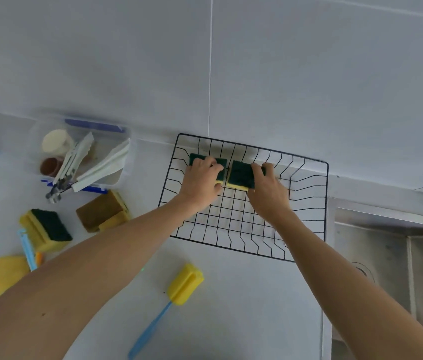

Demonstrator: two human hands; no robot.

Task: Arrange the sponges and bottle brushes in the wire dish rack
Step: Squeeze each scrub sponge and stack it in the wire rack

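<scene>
Pale worktop (pixel 244 294) carries the rack (pixel 326 203), where left hand (pixel 201 181) and right hand (pixel 267 188) each press flat on a sponge (pixel 239 175) toward 12 o'clock; soft foam may snag or tip between wires

Left hand (pixel 203 181) covers most of one green-topped yellow sponge (pixel 219 165). Blue-handled yellow foam bottle brush (pixel 179 289): handle cut by bottom edge. Steel sink (pixel 392 255) cropped right.

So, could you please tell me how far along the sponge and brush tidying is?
Early. In hand: the left hand and right hand each press a green-topped yellow sponge into the black wire dish rack. Left on the counter: the blue-handled yellow bottle brush, another brush and several sponges, including the brown-topped sponge.
</scene>
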